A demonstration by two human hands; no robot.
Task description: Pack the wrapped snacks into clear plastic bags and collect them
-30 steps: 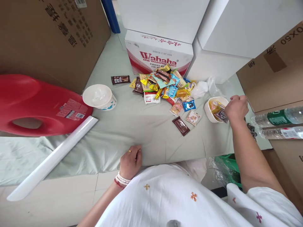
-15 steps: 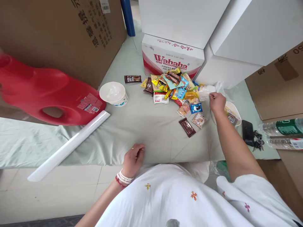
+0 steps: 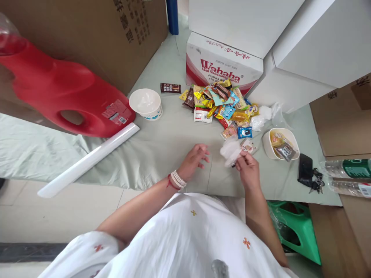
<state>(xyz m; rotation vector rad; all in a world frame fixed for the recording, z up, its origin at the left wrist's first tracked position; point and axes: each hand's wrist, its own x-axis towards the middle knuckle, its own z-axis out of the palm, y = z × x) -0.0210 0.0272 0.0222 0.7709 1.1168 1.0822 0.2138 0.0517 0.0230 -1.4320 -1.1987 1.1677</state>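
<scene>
My right hand [image 3: 247, 170] is closed in a pinch on a crumpled clear plastic bag [image 3: 230, 151], held just above the pale green sheet in front of me. My left hand [image 3: 194, 159] hovers beside it with fingers spread, holding nothing. Behind them lies a heap of wrapped snacks [image 3: 220, 106]. A white bowl [image 3: 272, 148] to the right holds a few snack packets. An empty white paper bowl [image 3: 145, 103] stands to the left.
A big red jug [image 3: 58, 92] and a white tube [image 3: 89, 159] lie at the left. Cardboard and white boxes, one marked Wahaha [image 3: 223, 61], line the back. Keys [image 3: 307, 172] and water bottles [image 3: 348, 168] rest at right; a green stool [image 3: 298, 227] stands below.
My right hand went from the right bowl to the clear bags by the pile, then pulled one back toward me. My left hand lifted off the sheet's edge and moved toward it, fingers opening.
</scene>
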